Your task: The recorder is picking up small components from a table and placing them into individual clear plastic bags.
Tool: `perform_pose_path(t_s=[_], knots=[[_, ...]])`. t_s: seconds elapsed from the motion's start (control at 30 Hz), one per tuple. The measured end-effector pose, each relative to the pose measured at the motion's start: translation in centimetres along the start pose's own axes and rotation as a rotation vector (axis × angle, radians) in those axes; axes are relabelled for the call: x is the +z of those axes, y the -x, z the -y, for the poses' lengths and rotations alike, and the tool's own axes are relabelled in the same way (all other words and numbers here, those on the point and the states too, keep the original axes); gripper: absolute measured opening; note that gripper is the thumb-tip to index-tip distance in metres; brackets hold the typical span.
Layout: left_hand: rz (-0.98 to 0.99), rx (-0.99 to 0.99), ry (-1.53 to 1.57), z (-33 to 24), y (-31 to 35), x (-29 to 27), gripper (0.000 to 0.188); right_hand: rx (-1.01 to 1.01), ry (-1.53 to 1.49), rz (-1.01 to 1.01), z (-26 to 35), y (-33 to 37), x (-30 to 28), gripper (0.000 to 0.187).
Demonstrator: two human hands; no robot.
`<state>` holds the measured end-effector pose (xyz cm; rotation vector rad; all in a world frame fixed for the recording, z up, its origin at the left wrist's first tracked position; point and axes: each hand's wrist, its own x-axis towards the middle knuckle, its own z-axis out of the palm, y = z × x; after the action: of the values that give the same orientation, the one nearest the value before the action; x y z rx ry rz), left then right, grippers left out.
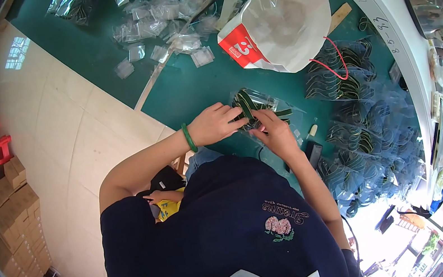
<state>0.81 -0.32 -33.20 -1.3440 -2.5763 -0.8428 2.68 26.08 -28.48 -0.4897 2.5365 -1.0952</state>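
Over the green tabletop [197,88], my left hand [214,124], with a green bangle [188,138] at its wrist, has its fingers closed on a dark green band [245,103] with pale yellowish edges. From the other side, my right hand [277,135] pinches at the same band; the fingertips partly hide it. Beneath and behind the fingers lies a clear plastic bag [267,100]. More dark strips stick out beside my right fingers, and whether they belong to the same piece I cannot tell.
Small clear packets [159,19] lie scattered at the far left. A white-and-red paper bag [290,21] with red cords stands ahead. Bluish bags of dark bands [362,135] pile up on the right. A black device [314,152] sits near my right forearm. Another person's hand [162,197] shows below left.
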Motion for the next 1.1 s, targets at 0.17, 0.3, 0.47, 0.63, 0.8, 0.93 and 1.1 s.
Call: perform_pose_path(t_s=[0.17,0.3,0.47,0.63,0.8,0.93,1.1], knots=[[0.053,-0.009,0.019,-0.7,-0.4,0.2,0.046,0.035,-0.009,-0.167,-0.1,2.1,1.0,0.047],[0.103,-0.030,0.019,-0.3,-0.7,-0.2,0.051,0.160,-0.164,-0.327,0.5,2.2,-0.9,0.040],[0.066,-0.013,0.048,-0.2,-1.0,-0.1,0.050,0.213,-0.392,-0.281,1.3,2.9,-3.0,0.016],[0.144,-0.056,0.101,-1.0,-1.7,-2.1,0.052,0.408,-0.801,-0.204,0.9,3.4,-2.4,0.014],[0.027,-0.216,0.296,-3.3,-4.1,-7.0,0.042,0.378,-0.883,-0.222,1.8,3.7,-2.8,0.014],[-0.111,-0.280,0.546,-6.0,-5.6,-6.4,0.020,0.276,-0.801,-0.163,2.7,4.2,-3.5,0.013],[-0.152,-0.438,0.898,-7.2,-5.5,-4.7,0.018,0.067,-0.532,-0.071,4.1,4.7,-5.5,0.021]])
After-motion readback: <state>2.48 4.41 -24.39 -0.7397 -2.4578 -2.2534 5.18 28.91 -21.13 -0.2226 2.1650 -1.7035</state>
